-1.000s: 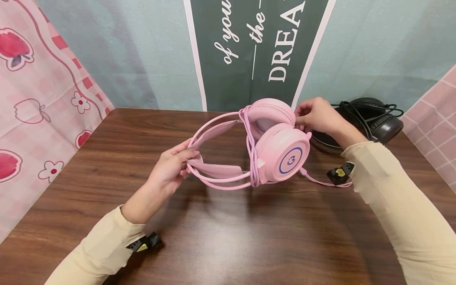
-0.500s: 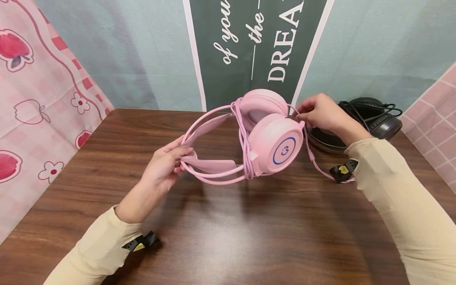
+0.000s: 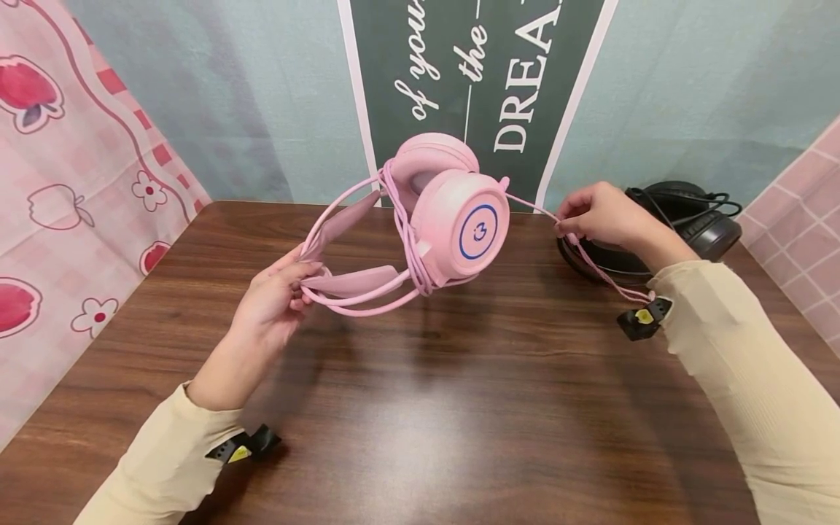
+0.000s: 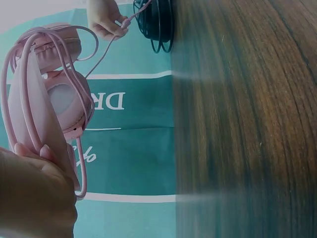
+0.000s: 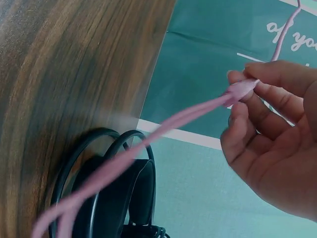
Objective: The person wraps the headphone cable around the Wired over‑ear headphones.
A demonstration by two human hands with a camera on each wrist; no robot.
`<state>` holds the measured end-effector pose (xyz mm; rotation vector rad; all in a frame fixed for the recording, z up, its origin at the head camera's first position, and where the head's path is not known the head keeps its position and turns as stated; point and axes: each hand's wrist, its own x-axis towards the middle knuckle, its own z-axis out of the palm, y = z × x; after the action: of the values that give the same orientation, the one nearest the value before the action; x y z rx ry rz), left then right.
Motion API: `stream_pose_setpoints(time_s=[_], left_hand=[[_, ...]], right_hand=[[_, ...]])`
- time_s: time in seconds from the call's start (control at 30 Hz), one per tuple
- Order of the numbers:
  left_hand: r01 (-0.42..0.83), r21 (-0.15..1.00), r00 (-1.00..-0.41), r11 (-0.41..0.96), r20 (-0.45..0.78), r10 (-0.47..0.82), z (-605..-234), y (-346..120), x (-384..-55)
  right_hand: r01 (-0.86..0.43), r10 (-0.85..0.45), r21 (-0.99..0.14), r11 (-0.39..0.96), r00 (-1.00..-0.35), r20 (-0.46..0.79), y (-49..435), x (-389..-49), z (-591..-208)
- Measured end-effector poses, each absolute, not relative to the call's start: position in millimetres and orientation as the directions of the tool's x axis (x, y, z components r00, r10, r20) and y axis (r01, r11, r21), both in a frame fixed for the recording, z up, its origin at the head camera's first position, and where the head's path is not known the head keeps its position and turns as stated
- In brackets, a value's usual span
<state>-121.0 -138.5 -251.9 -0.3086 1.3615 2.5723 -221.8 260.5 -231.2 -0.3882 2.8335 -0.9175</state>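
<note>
Pink over-ear headphones point(image 3: 462, 219) hang tilted above the table, ear cups toward the right. My left hand point(image 3: 269, 299) grips them by the headband end. Loops of pink cord are wound around the frame beside the cups. From the near cup a loose stretch of cable point(image 3: 530, 205) runs to my right hand point(image 3: 604, 213), whose thumb and fingers pinch it. In the right wrist view a small pink cable joint point(image 5: 242, 90) sits at the fingertips, and two strands lead away from it toward the lower left.
Black headphones point(image 3: 712, 232) with a bundled black cord lie at the back right of the wooden table point(image 3: 420, 408), behind my right wrist. A fabric backdrop with lettering point(image 3: 262, 109) stands along the rear edge. Pink patterned cloth point(image 3: 85, 219) borders the left side.
My left hand has carried the pink headphones left and upward. Their cups have parted from my right hand, and the cable between is drawn out nearly straight. The right hand has shifted slightly right.
</note>
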Motion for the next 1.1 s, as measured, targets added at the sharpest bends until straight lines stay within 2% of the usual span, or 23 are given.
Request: stream_pose_setpoints(time_s=[0.23,0.6,0.77,0.93,1.1], left_hand=[[-0.292,0.76,-0.949,-0.581,-0.308,0.075,-251.0,-139.3,-122.2],[-0.288,0.728,-0.946,-0.623,-0.317,0.067,-251.0,-139.9,-123.2],[-0.277,0.687,-0.946,-0.672,-0.318,0.066,-252.6,-144.3,-125.5],[-0.255,0.632,-0.943,-0.732,-0.33,0.044,-252.7,-151.3,-128.9],[-0.237,0.607,-0.942,-0.758,-0.334,0.028,-255.9,-160.2,-133.1]], right_hand=[[-0.241,-0.332,-0.562,0.791,-0.941,-0.063,265.3,-218.5,-234.4],[-0.178,-0.389,-0.666,0.724,-0.903,-0.181,273.2,-214.7,-241.7],[-0.187,-0.435,-0.684,0.705,-0.876,-0.209,281.2,-212.5,-244.1],[-0.163,-0.404,-0.701,0.694,-0.895,-0.191,291.1,-209.0,-247.8],[-0.191,-0.368,-0.727,0.66,-0.925,-0.092,296.7,-208.9,-254.3]])
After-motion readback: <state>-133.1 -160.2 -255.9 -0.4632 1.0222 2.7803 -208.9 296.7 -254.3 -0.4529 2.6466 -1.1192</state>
